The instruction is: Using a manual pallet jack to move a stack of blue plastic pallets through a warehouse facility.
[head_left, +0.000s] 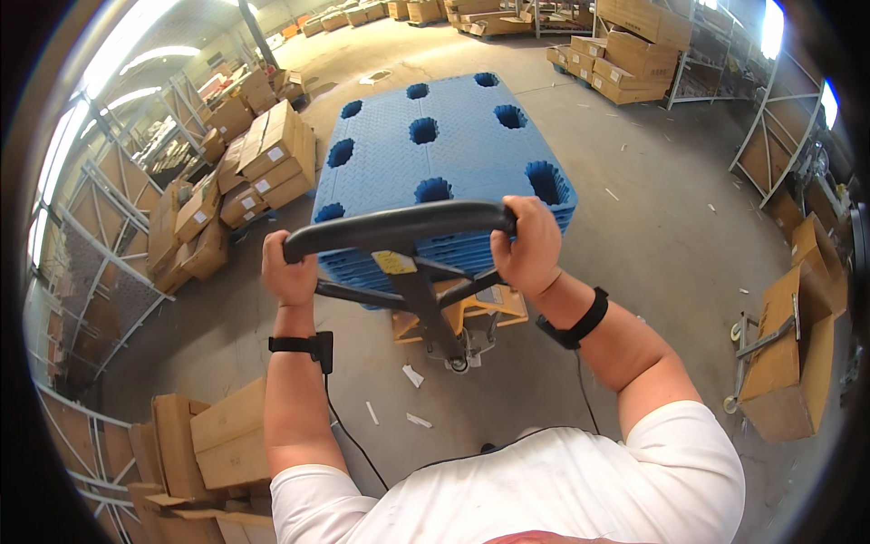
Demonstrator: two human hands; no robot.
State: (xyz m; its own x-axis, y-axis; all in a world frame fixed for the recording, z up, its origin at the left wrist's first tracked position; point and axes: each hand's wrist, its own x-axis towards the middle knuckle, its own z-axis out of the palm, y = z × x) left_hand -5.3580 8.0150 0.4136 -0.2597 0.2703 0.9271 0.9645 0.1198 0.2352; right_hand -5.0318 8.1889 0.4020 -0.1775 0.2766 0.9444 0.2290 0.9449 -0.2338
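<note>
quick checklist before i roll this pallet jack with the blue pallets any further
1. Left hand wrapped on the black handle: ok.
2. Right hand wrapped on the handle: ok.
3. Stack of blue pallets sitting square on the jack: ok, edges look aligned.
4. Concrete floor ahead of the stack: cannot tell, the pallets hide it.
5. Cardboard boxes on the left: not ok, close beside the stack.
6. Paper scraps by the steer wheel: not ok, lying near it.

Both arms reach forward, left hand (288,270) and right hand (526,245) fingers curled closed.
</note>
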